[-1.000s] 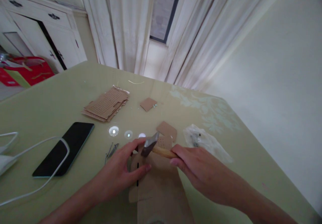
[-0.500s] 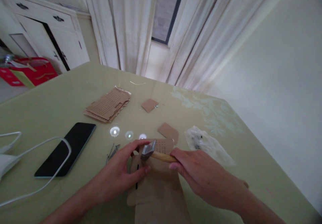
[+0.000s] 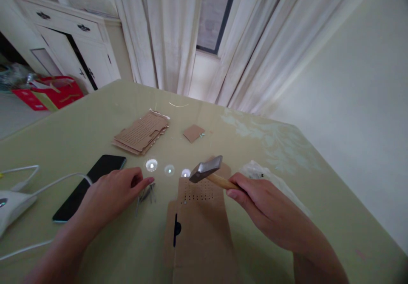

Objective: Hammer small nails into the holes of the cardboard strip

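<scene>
My right hand [image 3: 258, 201] is closed around the wooden handle of a hammer [image 3: 207, 169]. The hammer's metal head is raised above the far end of a brown cardboard box [image 3: 204, 233], over rows of small punched holes. A tiny bright spot, perhaps a nail head, shows by the holes at the box's left side. Left of the box, my left hand [image 3: 114, 190] hovers over a small pile of nails [image 3: 148, 192], thumb stretched out and apart from the bent fingers. Nothing shows between them, though the fingertips are partly hidden.
A stack of perforated cardboard sheets [image 3: 142, 133] lies at the back left, with a small cardboard piece [image 3: 193, 133] to its right. A black phone [image 3: 106, 165] and a white charger with cable [image 3: 14, 209] are on the left. Right of the box is a clear plastic bag [image 3: 274, 182].
My left hand has let go of the cardboard box and moved left to the nails. My right hand has lifted the hammer up and slightly right, away from the box.
</scene>
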Demonstrator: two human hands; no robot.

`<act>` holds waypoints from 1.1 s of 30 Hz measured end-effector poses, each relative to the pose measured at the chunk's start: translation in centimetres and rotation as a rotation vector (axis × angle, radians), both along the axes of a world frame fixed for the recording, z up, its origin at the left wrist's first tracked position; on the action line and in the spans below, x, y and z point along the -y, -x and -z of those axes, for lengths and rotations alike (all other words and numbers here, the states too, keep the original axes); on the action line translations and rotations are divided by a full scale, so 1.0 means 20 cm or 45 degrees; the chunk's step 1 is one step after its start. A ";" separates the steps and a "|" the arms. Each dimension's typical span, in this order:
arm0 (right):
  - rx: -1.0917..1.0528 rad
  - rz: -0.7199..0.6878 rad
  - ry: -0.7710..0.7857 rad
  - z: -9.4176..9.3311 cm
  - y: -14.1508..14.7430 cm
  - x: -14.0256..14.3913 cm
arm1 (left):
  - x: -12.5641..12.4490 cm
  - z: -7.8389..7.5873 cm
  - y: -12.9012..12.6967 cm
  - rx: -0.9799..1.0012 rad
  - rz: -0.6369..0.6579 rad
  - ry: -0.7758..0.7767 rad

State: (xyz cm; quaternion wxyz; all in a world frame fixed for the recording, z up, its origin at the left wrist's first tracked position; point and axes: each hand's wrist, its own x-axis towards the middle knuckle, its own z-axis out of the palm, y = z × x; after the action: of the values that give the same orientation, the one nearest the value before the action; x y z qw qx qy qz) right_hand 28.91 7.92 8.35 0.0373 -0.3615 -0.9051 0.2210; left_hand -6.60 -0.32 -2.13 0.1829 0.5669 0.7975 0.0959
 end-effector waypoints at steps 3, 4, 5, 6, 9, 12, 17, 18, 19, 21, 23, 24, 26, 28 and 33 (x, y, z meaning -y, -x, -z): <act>0.030 0.001 0.007 0.01 0.00 -0.01 | 0.02 -0.01 -0.01 0.030 0.065 0.151; 0.037 -0.002 0.012 0.01 0.01 -0.02 | 0.03 -0.02 -0.03 0.027 0.069 0.164; 0.043 -0.007 0.013 0.01 0.01 -0.02 | 0.03 -0.03 -0.05 0.012 0.069 0.177; 0.048 -0.014 0.015 0.01 0.01 -0.02 | 0.03 -0.03 -0.07 -0.008 0.068 0.195; 0.060 -0.014 0.018 0.01 0.01 -0.02 | 0.02 -0.03 -0.13 -0.056 0.081 0.236; 0.064 -0.017 0.026 0.02 0.01 -0.02 | 0.01 -0.01 -0.15 -0.083 0.098 0.233; 0.091 -0.009 0.026 0.01 0.01 -0.02 | 0.00 0.01 -0.16 -0.105 0.114 0.199; 0.092 -0.009 0.027 0.01 0.01 -0.02 | 0.00 0.01 -0.17 -0.108 0.112 0.187; 0.092 -0.012 0.025 0.01 0.01 -0.02 | 0.00 0.01 -0.17 -0.112 0.111 0.175; 0.091 -0.026 0.010 0.01 0.01 -0.02 | 0.00 0.02 -0.18 -0.118 0.111 0.155; 0.074 -0.043 -0.021 0.01 0.01 -0.02 | 0.00 0.03 -0.18 -0.107 0.110 0.123; 0.064 -0.051 -0.034 0.01 0.01 -0.02 | 0.00 0.03 -0.17 -0.083 0.108 0.094; 0.049 -0.064 -0.039 0.01 0.00 -0.02 | 0.00 0.03 -0.16 0.011 0.106 0.002; 0.047 -0.067 -0.033 0.01 0.00 -0.01 | -0.01 0.02 -0.15 0.155 0.096 -0.111; 0.062 -0.069 -0.034 0.00 -0.01 0.00 | -0.03 -0.02 -0.16 0.778 0.049 -0.346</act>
State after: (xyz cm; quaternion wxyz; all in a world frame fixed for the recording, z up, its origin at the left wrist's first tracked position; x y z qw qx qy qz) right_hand 29.13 7.98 8.38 0.0142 -0.3414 -0.9181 0.2010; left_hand -3.47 0.20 -1.74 0.3381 0.5462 0.6747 0.3636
